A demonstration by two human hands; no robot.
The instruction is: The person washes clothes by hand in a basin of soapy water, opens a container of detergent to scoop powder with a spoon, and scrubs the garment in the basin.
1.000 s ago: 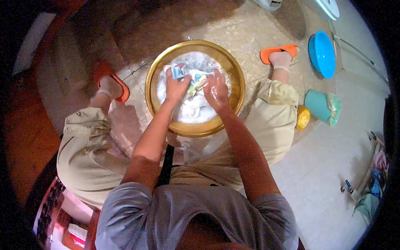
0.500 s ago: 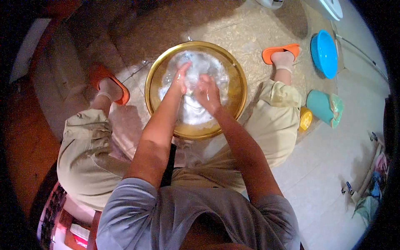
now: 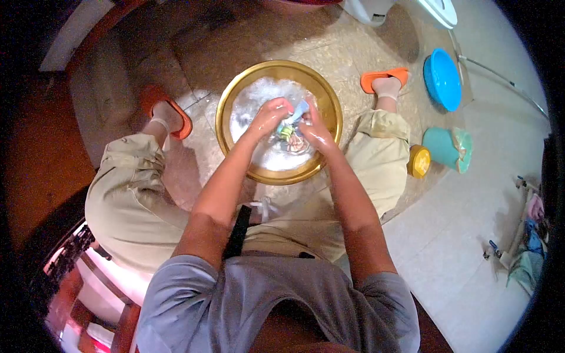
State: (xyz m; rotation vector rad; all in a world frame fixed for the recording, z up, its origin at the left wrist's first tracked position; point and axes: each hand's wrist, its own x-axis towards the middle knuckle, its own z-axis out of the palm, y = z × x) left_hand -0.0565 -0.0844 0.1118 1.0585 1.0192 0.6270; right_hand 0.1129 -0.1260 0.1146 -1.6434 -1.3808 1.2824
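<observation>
A gold-coloured metal basin (image 3: 223, 126) of white, sudsy water stands on the floor between my legs. Over the suds, my left hand (image 3: 271, 117) has its fingers closed on the upper left of a wet piece of cloth (image 3: 299, 110). The cloth shows light blue at the top, with green and pinkish parts lower down. On its right side my right hand (image 3: 316, 129) grips it too, fingers curled round. Whether this is one garment or several small pieces bunched together, I cannot tell.
Orange slippers (image 3: 183, 126) are on my feet at either side. To the right are a blue bowl (image 3: 442, 80), a teal bin (image 3: 440, 147) with a liner, and a yellow container (image 3: 419, 162). Wall taps (image 3: 493, 250) with hanging cloths are at far right.
Both hands, blurred in the suds before, have come together and now hold the coloured cloth up in view. The whole scene has shifted slightly with my head.
</observation>
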